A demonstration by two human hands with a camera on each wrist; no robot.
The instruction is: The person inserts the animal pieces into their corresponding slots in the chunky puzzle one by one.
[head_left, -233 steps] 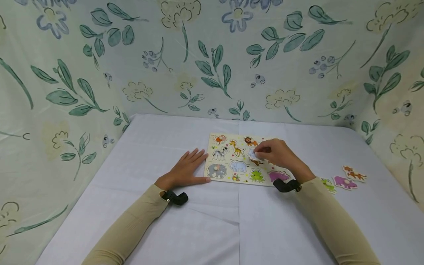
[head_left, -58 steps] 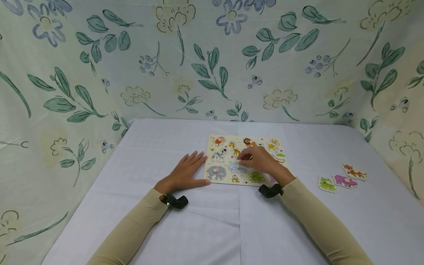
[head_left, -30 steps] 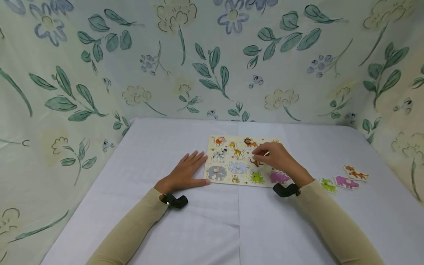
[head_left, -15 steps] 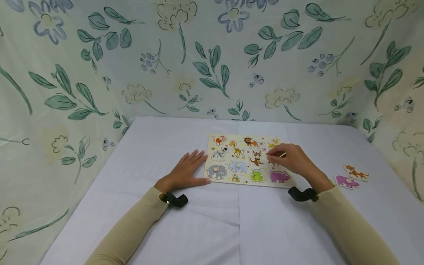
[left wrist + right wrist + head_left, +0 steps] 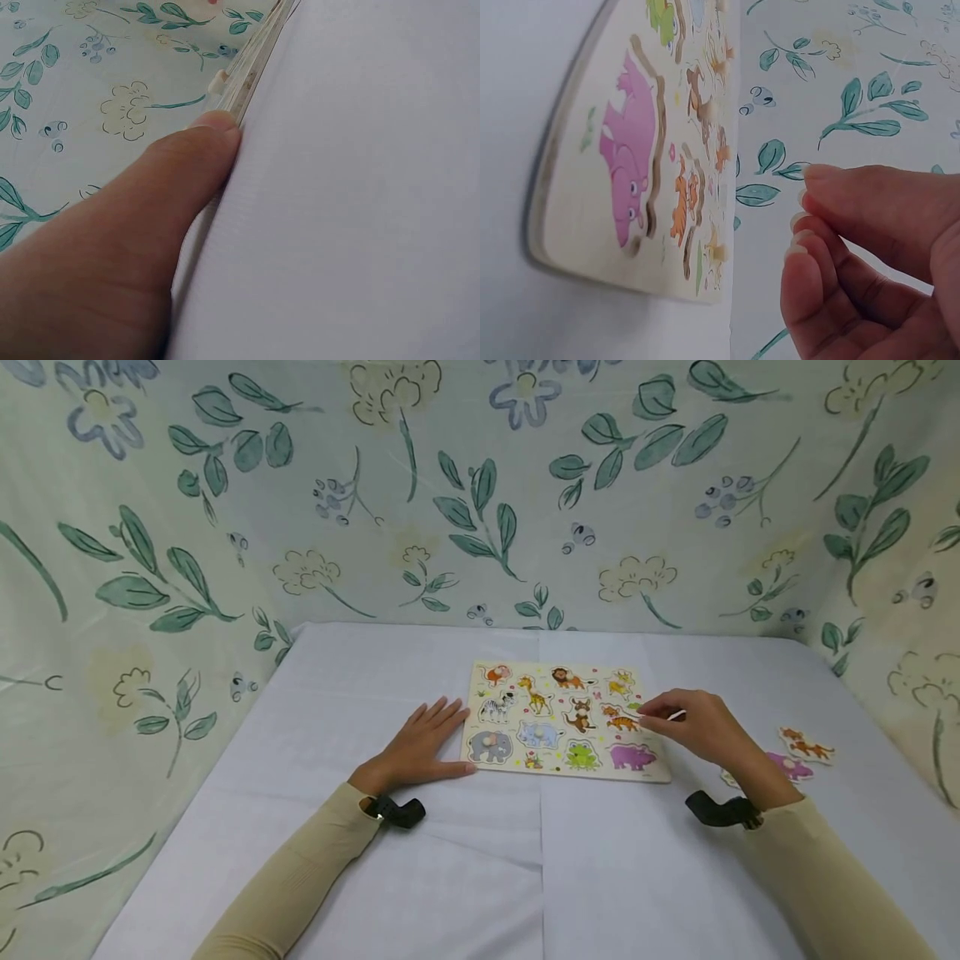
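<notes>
An animal peg puzzle board lies on the white-covered table. My left hand rests flat at its left edge, fingers spread; in the left wrist view its thumb touches the edge. A light-blue rhino piece with a knob sits in the board, beside a knobbed grey elephant piece. My right hand hovers at the right edge with loosely bent fingers and nothing visible between them. In the right wrist view the purple hippo slot shows as a bare recess.
To the right of the board lie a loose tiger piece and a purple hippo piece, partly behind my right hand. A frog piece is mostly hidden there. Floral cloth hangs behind the table.
Earlier my right hand held the rhino piece above the board, then at its slot; the piece now sits there. That hand has since moved right, off the board. The left hand stays put.
</notes>
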